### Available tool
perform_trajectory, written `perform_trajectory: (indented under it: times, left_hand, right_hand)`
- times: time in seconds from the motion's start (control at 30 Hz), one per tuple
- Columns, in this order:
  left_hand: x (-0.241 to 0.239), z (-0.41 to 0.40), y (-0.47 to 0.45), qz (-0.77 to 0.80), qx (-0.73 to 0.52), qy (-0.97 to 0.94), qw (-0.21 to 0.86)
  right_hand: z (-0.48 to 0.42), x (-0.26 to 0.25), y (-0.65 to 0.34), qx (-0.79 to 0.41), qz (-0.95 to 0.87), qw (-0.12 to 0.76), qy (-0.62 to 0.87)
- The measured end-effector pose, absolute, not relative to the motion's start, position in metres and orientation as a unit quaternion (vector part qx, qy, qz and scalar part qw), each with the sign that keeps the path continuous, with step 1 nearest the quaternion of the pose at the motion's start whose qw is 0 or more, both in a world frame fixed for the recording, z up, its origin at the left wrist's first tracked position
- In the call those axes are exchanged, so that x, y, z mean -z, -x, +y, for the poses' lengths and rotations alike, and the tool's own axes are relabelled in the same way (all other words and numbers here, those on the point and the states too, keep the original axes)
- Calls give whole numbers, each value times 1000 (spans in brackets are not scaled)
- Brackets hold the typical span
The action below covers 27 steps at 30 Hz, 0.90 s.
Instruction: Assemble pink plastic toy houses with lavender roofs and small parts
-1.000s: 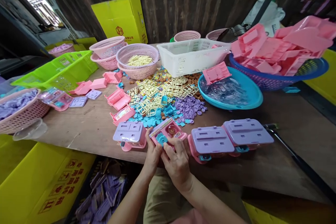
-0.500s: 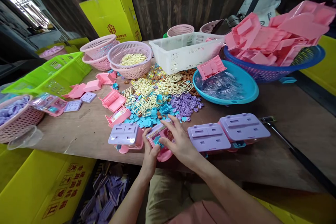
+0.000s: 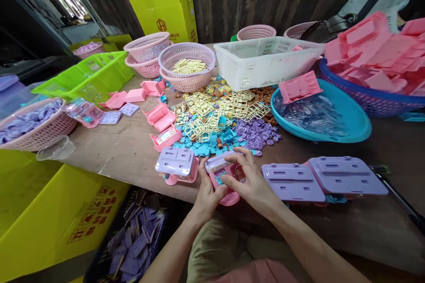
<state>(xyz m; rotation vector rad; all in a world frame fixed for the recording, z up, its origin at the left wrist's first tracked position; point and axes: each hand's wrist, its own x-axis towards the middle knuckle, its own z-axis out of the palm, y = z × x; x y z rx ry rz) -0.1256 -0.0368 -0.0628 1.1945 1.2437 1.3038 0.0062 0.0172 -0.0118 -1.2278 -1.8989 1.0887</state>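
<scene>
Both my hands hold a small pink toy machine (image 3: 223,172) with a blue knob at the near edge of the wooden table (image 3: 126,154). My left hand (image 3: 207,194) grips its left side and underside. My right hand (image 3: 250,181) covers its right side, fingers spread over the top. A finished toy with a purple lid (image 3: 175,164) stands just left of it. Two more purple-lidded toys (image 3: 294,182) (image 3: 347,174) lie to the right.
Piles of blue pieces (image 3: 212,141), purple discs (image 3: 257,135) and yellow sprues (image 3: 215,110) lie behind. A blue bowl (image 3: 352,124), white basket (image 3: 265,64), pink baskets (image 3: 187,68), green crate (image 3: 89,75) and yellow boxes (image 3: 56,212) surround the table.
My right hand reached out toward the small parts behind the toy, then came back onto the toy's right side. The view shifted slightly to the left.
</scene>
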Motion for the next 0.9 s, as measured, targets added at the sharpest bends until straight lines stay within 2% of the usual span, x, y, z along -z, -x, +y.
perform_trajectory:
  times: [0.2, 0.43, 0.67, 0.9]
  left_hand:
    - [62, -36, 131, 506, -501, -506, 487]
    - [61, -34, 138, 492, -474, -537, 495]
    - [64, -34, 135, 477, -495, -530, 496]
    - [65, -37, 136, 460, -495, -519, 523]
  right_hand:
    - [14, 12, -3, -407, -698, 353, 473]
    - [16, 13, -4, -420, -693, 343, 476]
    - [23, 11, -3, -376, -715, 343, 478]
    - [22, 8, -12, -383, -747, 310, 446]
